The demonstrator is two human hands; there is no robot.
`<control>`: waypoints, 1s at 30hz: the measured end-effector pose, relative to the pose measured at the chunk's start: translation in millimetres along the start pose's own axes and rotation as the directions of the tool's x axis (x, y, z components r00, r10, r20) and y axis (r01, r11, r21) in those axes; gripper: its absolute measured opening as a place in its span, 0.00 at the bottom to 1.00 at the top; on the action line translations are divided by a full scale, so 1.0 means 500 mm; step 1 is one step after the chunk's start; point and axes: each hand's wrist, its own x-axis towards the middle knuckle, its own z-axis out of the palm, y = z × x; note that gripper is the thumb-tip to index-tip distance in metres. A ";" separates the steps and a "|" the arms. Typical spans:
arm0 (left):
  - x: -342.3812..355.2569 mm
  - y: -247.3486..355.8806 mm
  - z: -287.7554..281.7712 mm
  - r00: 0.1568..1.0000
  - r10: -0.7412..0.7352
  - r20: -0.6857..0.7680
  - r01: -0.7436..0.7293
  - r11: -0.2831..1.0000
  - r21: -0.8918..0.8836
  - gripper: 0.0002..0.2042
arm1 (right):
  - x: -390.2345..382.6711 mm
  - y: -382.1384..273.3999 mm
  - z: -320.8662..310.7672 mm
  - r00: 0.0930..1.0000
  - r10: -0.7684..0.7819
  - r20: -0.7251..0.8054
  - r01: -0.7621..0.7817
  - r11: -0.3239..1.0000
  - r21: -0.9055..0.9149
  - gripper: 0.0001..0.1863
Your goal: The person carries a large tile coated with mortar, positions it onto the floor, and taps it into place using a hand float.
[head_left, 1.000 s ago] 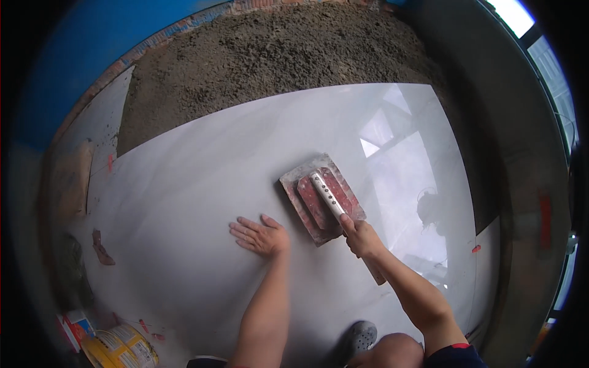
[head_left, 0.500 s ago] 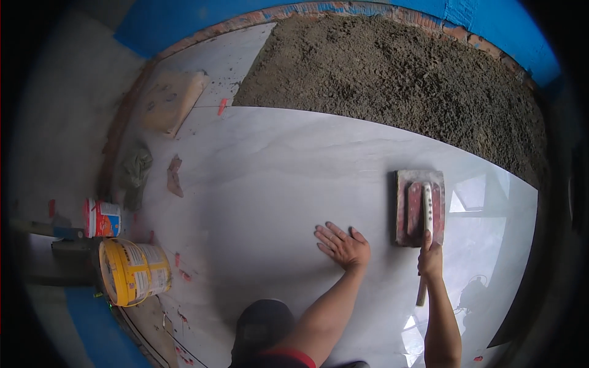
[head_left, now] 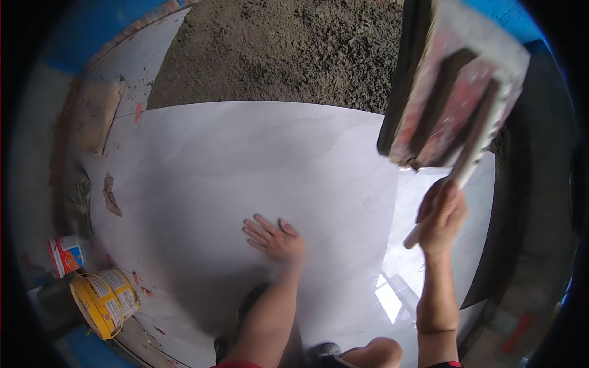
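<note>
Mallet [head_left: 451, 92] raised above right hand [head_left: 440, 216] grip, over tile [head_left: 257, 165].

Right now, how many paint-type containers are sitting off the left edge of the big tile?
2: a yellow bucket lying at lower left, and a smaller red and white can just above it. Others may be hidden beyond the frame.

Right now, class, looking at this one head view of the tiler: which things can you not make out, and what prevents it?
- Tile beater, head view: motion-blurred, its far end cut by the top edge.
- Right hand: its fingers wrap the handle, hiding the grip.
- Mortar bed: partly hidden behind the beater.
- Yellow bucket and small carton: bent at the fisheye rim, contents unseen.
- Tile beneath the left hand: covered.
</note>
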 end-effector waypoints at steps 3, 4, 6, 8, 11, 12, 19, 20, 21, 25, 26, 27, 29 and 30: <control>0.004 0.000 0.007 0.997 0.047 -0.061 -0.046 0.999 0.014 0.36 | -0.051 0.155 0.047 0.831 0.486 0.270 -0.190 0.706 -0.683 0.32; 0.001 -0.003 0.008 0.998 0.050 -0.036 -0.050 0.999 -0.002 0.36 | -0.059 0.182 0.053 0.712 0.630 0.310 -0.249 0.640 -0.727 0.34; 0.003 -0.007 0.015 0.995 0.068 -0.080 -0.068 0.998 0.004 0.35 | -0.059 0.185 0.041 0.540 0.757 0.368 -0.426 0.623 -0.656 0.34; 0.002 -0.017 0.025 0.987 0.088 -0.137 -0.081 0.995 0.059 0.34 | -0.036 0.130 0.005 0.511 0.722 0.466 -0.553 0.692 -0.464 0.32; 0.004 -0.021 0.048 0.980 0.112 -0.163 -0.092 0.987 0.128 0.34 | 0.029 0.000 -0.089 0.600 0.656 0.458 -0.599 0.748 -0.287 0.32; 0.005 -0.022 0.054 0.983 0.109 -0.147 -0.081 0.979 0.185 0.34 | 0.051 -0.038 -0.129 0.639 0.629 0.443 -0.607 0.766 -0.212 0.33; 0.013 -0.027 0.078 0.998 0.034 -0.047 -0.011 0.910 0.415 0.34 | 0.097 0.142 -0.278 0.925 -0.084 -0.371 0.009 0.980 -0.200 0.32; 0.014 -0.023 0.079 0.997 0.058 -0.054 -0.036 0.938 0.345 0.34 | 0.081 0.205 -0.281 0.915 0.015 -0.403 -0.144 0.946 -0.291 0.32; 0.014 -0.025 0.076 0.996 0.059 -0.064 -0.034 0.938 0.345 0.34 | 0.064 0.259 -0.290 0.864 0.319 -0.390 -0.475 0.773 -0.421 0.34; 0.008 -0.026 0.061 0.990 0.091 -0.107 -0.057 0.956 0.289 0.34 | 0.055 0.297 -0.409 0.549 0.820 -0.160 -0.835 0.545 -0.072 0.34; 0.007 -0.026 0.057 0.990 0.097 -0.107 -0.062 0.954 0.294 0.34 | 0.071 0.266 -0.450 0.602 0.774 -0.197 -0.797 0.599 -0.083 0.33; 0.006 -0.025 0.055 0.993 0.080 -0.086 -0.049 0.947 0.318 0.34 | 0.091 0.226 -0.489 0.601 0.787 -0.137 -0.799 0.597 -0.076 0.34; 0.007 -0.022 0.056 0.995 0.081 -0.067 -0.052 0.934 0.352 0.34 | 0.124 0.149 -0.554 0.687 0.705 -0.175 -0.721 0.692 -0.044 0.34; 0.008 -0.023 0.057 0.994 0.080 -0.074 -0.049 0.936 0.348 0.34 | 0.134 0.123 -0.577 0.764 0.632 -0.131 -0.638 0.770 -0.004 0.33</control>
